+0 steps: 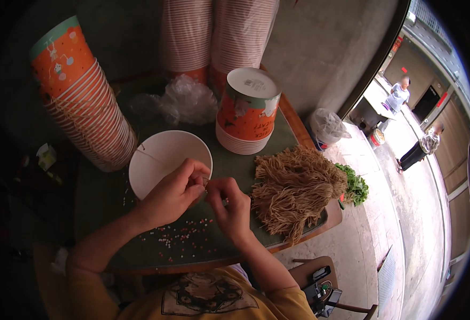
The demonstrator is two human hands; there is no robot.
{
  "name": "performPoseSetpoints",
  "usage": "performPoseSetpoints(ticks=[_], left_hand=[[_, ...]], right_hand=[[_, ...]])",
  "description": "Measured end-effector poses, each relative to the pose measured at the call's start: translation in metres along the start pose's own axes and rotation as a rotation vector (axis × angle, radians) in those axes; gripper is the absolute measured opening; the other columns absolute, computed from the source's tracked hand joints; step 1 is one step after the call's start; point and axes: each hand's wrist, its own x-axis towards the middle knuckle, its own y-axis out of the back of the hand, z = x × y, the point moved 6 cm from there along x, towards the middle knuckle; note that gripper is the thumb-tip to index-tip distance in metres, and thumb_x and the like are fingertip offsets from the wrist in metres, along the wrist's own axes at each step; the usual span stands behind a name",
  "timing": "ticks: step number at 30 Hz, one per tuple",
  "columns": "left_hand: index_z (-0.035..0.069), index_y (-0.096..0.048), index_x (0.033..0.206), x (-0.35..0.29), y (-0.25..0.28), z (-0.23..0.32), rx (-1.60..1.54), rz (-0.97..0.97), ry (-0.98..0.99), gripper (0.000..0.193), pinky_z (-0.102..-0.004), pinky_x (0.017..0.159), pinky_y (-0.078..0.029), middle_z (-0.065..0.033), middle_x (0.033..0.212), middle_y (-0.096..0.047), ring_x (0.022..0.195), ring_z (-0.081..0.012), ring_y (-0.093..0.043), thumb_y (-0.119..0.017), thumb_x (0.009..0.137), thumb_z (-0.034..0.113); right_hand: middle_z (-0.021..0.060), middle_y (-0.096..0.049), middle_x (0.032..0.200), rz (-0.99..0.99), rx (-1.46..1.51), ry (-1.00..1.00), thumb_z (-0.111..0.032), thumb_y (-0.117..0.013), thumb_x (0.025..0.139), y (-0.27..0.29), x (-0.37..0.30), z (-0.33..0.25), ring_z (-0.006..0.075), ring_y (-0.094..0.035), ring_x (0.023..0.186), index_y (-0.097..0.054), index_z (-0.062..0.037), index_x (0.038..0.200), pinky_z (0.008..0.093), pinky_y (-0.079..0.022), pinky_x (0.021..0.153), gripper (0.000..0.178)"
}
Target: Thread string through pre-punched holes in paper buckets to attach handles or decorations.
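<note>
My left hand (pixel 170 193) is closed in a pinch over the near right rim of a white round bowl (pixel 163 154). Close beside it, my right hand (pixel 229 205) also pinches, with the fingertips of both hands almost meeting. Something tiny sits between the fingers, too small to name. A thin tan strand (pixel 150 155) runs over the bowl's far left rim into it. Below my hands, many small white and reddish beads (pixel 179 234) lie scattered on the dark green tabletop (pixel 133 248).
A leaning stack of orange paper buckets (pixel 88 101) stands left, with strands draped over it. Upside-down buckets (pixel 248 114) stand behind the bowl, near crumpled clear plastic (pixel 187 101). A tan string bundle (pixel 296 189) and green leaves (pixel 355 184) lie right. Two people stand outside.
</note>
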Motion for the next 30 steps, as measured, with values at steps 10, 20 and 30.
performPoseSetpoints(ticks=[10, 20, 30], left_hand=[[0.003, -0.05, 0.097, -0.003, -0.003, 0.018, 0.534, 0.136, -0.318, 0.012, -0.0399, 0.076, -0.045, -0.0115, 0.095, -0.048, 0.09, -0.0289, -0.053, -0.056, 0.088, -0.002], [0.001, -0.051, 0.094, 0.0, 0.003, 0.01, 0.361, 0.126, -0.246, 0.005, -0.0374, 0.072, -0.047, -0.0114, 0.094, -0.05, 0.082, -0.0272, -0.056, -0.053, 0.09, -0.001], [0.001, -0.05, 0.093, -0.002, -0.001, 0.014, 0.381, 0.147, -0.279, 0.005, -0.0373, 0.07, -0.047, -0.0115, 0.093, -0.05, 0.082, -0.0273, -0.056, -0.052, 0.09, -0.003]], right_hand=[[0.0076, -0.064, 0.083, 0.019, 0.131, -0.062, 0.0, -0.062, 0.089, -0.002, -0.014, 0.011, 0.013, -0.06, 0.065, -0.057, -0.0022, 0.094, 0.0258, -0.05, 0.061, 0.008], [0.0075, -0.06, 0.082, 0.01, 0.024, 0.057, 0.004, -0.065, 0.08, 0.002, -0.016, 0.002, 0.0197, -0.058, 0.069, -0.057, -0.0023, 0.09, 0.0282, -0.048, 0.06, 0.015], [0.0058, -0.058, 0.075, 0.048, -0.003, 0.012, -0.005, -0.07, 0.082, 0.004, -0.012, -0.008, 0.0152, -0.058, 0.064, -0.059, -0.0035, 0.097, 0.0275, -0.048, 0.06, 0.018]])
